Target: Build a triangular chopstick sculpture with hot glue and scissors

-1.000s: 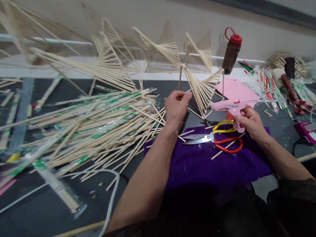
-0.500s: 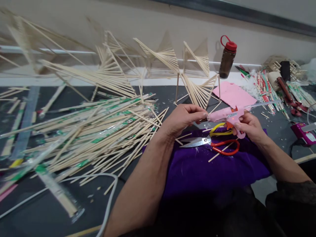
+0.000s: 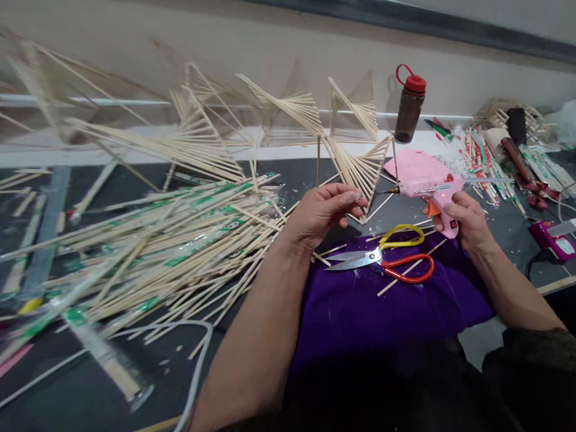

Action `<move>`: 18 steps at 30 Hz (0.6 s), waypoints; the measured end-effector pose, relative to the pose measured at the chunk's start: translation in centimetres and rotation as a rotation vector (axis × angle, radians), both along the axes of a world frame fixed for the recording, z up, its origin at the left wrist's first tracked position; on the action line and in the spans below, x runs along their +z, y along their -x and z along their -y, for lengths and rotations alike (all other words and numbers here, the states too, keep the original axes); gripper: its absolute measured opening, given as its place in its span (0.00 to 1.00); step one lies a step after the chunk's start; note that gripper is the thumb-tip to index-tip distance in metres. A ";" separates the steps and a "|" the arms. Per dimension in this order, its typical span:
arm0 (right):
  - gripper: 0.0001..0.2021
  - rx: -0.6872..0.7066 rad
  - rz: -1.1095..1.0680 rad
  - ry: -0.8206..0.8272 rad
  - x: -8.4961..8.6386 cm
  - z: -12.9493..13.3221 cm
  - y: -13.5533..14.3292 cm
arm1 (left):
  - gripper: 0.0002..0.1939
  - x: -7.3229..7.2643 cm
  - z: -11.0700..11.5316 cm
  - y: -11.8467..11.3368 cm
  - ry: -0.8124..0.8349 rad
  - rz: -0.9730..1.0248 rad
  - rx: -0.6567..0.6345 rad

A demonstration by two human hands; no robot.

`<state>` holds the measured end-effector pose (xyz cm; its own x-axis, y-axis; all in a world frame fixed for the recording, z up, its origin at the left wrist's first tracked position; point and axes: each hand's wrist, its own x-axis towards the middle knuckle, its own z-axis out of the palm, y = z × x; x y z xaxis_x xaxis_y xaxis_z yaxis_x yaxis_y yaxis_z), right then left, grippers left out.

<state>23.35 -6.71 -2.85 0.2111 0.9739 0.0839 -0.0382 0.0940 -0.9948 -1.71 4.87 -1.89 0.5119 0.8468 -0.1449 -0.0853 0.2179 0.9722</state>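
My right hand [image 3: 465, 217] is wrapped round the handle of a pink hot glue gun [image 3: 432, 187], its metal nozzle pointing left and a clear glue stick jutting from its back. My left hand [image 3: 330, 210] is closed in a pinch, a little to the left of the nozzle and apart from it. Whatever lies between those fingertips is too small to make out. Just behind it stands a twisted frame of wooden sticks [image 3: 355, 165]. Scissors [image 3: 375, 257] with one yellow and one red handle lie below, on a purple cloth [image 3: 396, 318].
Loose and plastic-wrapped chopsticks [image 3: 180, 252] cover the left of the dark table. More stick frames [image 3: 288, 111] line the wall, beside a red-capped bottle [image 3: 410, 108]. A pink sheet [image 3: 416, 163] lies behind the glue gun. A white cable [image 3: 204, 348] loops at front left.
The glue gun has moved up and to the right in my right hand. Its nozzle has come away from my left fingertips, which have shifted slightly left.
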 end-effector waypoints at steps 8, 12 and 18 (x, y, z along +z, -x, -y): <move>0.16 -0.017 -0.017 0.001 -0.5 -0.5 -0.5 | 0.11 0.5 1.0 -0.5 -0.066 -0.005 -0.106; 0.17 -0.006 -0.014 0.026 -0.5 -0.6 -0.1 | 0.09 0.9 2.0 -0.6 -0.035 -0.032 -0.201; 0.17 0.034 -0.024 0.055 -0.6 -0.6 0.3 | 0.10 2.1 5.7 2.1 0.049 -0.347 -0.807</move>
